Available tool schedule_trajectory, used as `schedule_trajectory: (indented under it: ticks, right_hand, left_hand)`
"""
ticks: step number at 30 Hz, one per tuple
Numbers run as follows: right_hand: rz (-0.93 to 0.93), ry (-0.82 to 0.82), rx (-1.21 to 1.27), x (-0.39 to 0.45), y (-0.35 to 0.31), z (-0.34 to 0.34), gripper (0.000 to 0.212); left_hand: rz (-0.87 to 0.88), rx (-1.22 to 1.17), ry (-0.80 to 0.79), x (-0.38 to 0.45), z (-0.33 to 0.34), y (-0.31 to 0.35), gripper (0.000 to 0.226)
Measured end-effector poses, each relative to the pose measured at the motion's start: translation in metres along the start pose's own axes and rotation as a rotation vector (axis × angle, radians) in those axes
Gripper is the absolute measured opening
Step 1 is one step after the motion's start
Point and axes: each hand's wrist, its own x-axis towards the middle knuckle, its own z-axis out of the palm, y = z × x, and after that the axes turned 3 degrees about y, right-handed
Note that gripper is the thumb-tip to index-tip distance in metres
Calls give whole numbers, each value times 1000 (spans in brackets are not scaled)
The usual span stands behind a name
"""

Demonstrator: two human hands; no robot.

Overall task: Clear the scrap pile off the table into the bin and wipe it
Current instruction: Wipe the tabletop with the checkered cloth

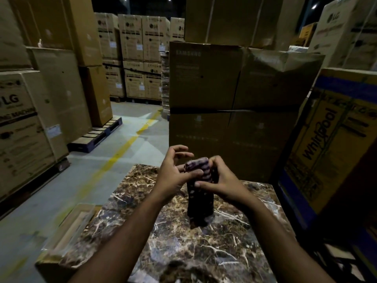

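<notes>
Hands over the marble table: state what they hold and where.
Both the left hand and right hand grip a striped cloth by its upper end.

Both hands, left hand (175,174) and right hand (221,180), gripping a striped cloth (200,188) (dark, hanging) above the marble table (183,248)

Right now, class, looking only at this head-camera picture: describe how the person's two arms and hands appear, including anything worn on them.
Both forearms are bare from the frame's lower edge up to the hands: no sleeves show. The left hand and right hand wear no gloves. No watch, bracelet or ring can be made out, though the dim, slightly blurred light could hide small items. No cables or markings are visible.
</notes>
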Motion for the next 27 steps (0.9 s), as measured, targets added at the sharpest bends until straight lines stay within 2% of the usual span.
schedule_trajectory:
  ticks: [3,5,8,10,11,14,19,24,27]
  right_hand:
    - [27,49,-6,15,-5,1,64]
    - [6,53,-10,22,-4,2,54]
    - [23,93,78,28,5,8,33]
    - [49,95,130,31,13,13,26]
    - [66,82,157,33,16,16,24]
    - [143,45,216,42,23,24,23]
    - [256,-11,253,62,39,47,41]
    - [334,-97,231,83,70,99,26]
    - [370,-145,176,97,82,136,12]
  left_hand:
    - [19,-32,129,2,10,-8,59]
    - [9,-83,165,-3,16,-16,57]
    - [-48,-42,176,-14,17,-34,88]
    - [-106,87,75,-24,13,-45,102]
    - [-140,140,32,-30,10,-51,101]
    - [-234,233,51,-50,-6,-63,76]
    - [-358,224,168,-90,-41,-73,46]
    - [-423,316,300,-128,-88,-93,52]
    - [-451,352,434,-137,-122,-105,35]
